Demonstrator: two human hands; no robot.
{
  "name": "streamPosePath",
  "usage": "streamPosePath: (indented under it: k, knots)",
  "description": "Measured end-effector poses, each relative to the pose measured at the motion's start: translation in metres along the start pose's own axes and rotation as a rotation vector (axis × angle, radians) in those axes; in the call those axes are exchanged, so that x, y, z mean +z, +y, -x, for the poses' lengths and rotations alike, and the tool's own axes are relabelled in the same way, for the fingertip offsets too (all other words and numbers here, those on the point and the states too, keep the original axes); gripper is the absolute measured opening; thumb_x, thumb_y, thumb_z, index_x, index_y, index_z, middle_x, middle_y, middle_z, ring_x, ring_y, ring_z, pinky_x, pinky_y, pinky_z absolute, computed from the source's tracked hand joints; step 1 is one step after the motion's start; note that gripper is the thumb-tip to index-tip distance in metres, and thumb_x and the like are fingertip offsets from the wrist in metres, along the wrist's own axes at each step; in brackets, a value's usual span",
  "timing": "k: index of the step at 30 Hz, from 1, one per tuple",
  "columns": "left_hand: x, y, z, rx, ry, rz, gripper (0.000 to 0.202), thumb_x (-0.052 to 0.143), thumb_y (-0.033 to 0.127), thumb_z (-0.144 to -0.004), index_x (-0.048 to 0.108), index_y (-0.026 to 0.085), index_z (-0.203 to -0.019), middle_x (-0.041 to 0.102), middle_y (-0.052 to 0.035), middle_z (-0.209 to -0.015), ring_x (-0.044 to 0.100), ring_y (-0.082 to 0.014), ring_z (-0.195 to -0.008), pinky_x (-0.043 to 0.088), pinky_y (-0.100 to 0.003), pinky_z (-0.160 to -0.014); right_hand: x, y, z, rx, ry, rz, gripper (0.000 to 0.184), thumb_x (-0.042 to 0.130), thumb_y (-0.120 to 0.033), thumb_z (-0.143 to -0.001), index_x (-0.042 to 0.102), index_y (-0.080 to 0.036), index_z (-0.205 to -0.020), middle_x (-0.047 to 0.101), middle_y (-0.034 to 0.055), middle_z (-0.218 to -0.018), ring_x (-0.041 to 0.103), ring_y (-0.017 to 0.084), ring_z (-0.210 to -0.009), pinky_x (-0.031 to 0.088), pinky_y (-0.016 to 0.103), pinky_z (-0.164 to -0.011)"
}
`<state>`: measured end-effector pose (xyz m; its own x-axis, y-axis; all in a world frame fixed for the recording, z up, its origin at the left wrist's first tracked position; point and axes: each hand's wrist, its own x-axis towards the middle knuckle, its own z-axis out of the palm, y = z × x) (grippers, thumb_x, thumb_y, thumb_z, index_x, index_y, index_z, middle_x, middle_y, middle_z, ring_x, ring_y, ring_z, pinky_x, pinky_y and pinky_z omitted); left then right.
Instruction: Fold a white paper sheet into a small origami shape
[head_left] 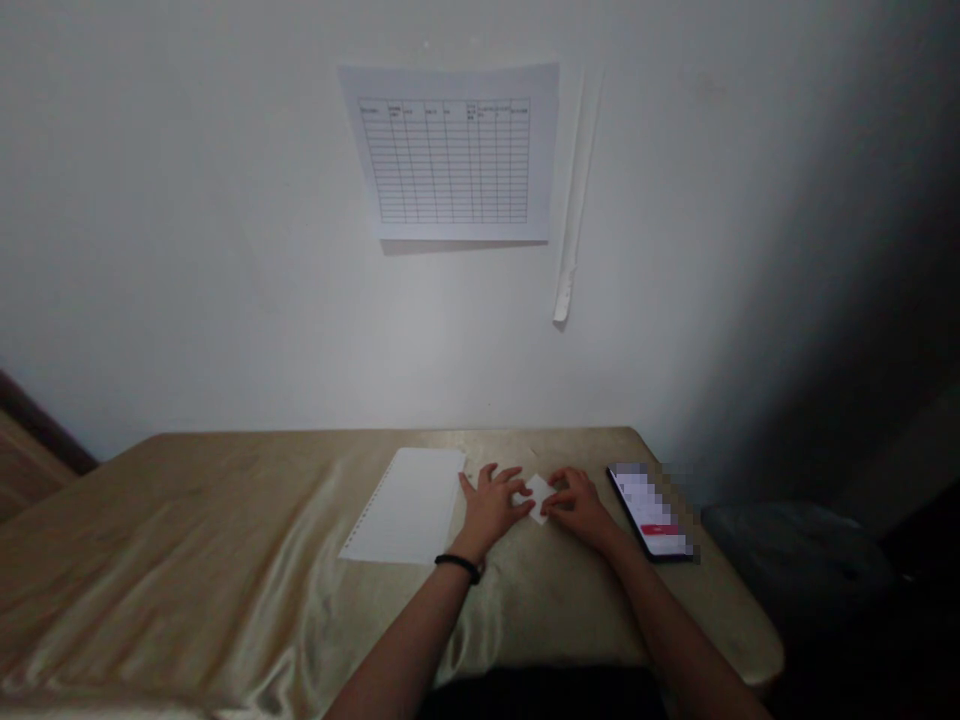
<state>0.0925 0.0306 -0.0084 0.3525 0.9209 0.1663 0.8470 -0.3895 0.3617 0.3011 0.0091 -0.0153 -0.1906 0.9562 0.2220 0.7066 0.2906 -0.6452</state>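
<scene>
**Small white paper (537,496) between two hands, on a cloth-covered table (225,560)**

Fingers, left hand (491,505): thumb and forefinger narrowed at the paper's left side, the other fingers fanned wide. Fingers, right hand (581,505): thumb and forefinger narrowed at its right side, the rest curled. Whether either pair pinches or merely presses, I cannot tell.

Paper: one small piece, corner pointing up, low over or on the cloth; creases too small to make out.

Left wrist: one black band (457,567).

Left of the hands: one white sheet, holes along its left edge (409,505), the outer left finger at its right margin.

Right of the hands: one phone, screen lit (649,510), near the table's right side.

Wall: one printed grid (454,160); one pale strip (576,200).

Hazards, as judged: the piece could skew or tear if the hands pull unequally; the glossy, rumpled cloth may let it slide — a trailing left finger could drag the sheet, and an outward right elbow could nudge the phone.
</scene>
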Motion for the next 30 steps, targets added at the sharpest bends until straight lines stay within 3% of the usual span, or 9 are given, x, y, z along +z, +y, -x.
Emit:
streamPosePath:
  k: [16, 22, 30]
  knots:
    - [0.001, -0.001, 0.000, -0.006, 0.006, 0.010, 0.022, 0.069, 0.051, -0.085, 0.071, 0.042, -0.105, 0.054, 0.0079, -0.147, 0.030, -0.0369, -0.142, 0.001, -0.084, -0.107, -0.002, 0.000, -0.001, -0.016, -0.062, -0.060, 0.005, 0.076, -0.026, -0.071, 0.078, -0.029, -0.069, 0.063, 0.0026, -0.119, 0.046, 0.025, -0.123, 0.030, 0.042, -0.113]
    - [0.002, -0.001, -0.001, -0.012, 0.009, 0.002, 0.021, 0.068, 0.051, -0.085, 0.072, 0.041, -0.103, 0.054, 0.0069, -0.147, 0.030, -0.0374, -0.142, 0.001, -0.084, -0.106, 0.004, 0.008, -0.003, 0.050, 0.078, -0.048, 0.007, 0.071, -0.026, -0.076, 0.078, -0.027, -0.075, 0.064, 0.0068, -0.111, 0.049, 0.026, -0.118, 0.035, 0.041, -0.110]
    - [0.001, 0.000, 0.000, -0.012, 0.008, -0.005, 0.022, 0.068, 0.051, -0.085, 0.071, 0.041, -0.105, 0.054, 0.0065, -0.147, 0.030, -0.0375, -0.142, 0.002, -0.084, -0.106, 0.007, 0.008, -0.004, 0.055, 0.145, -0.041, 0.005, 0.072, -0.025, -0.076, 0.077, -0.026, -0.075, 0.063, 0.0076, -0.114, 0.052, 0.025, -0.118, 0.038, 0.040, -0.108]
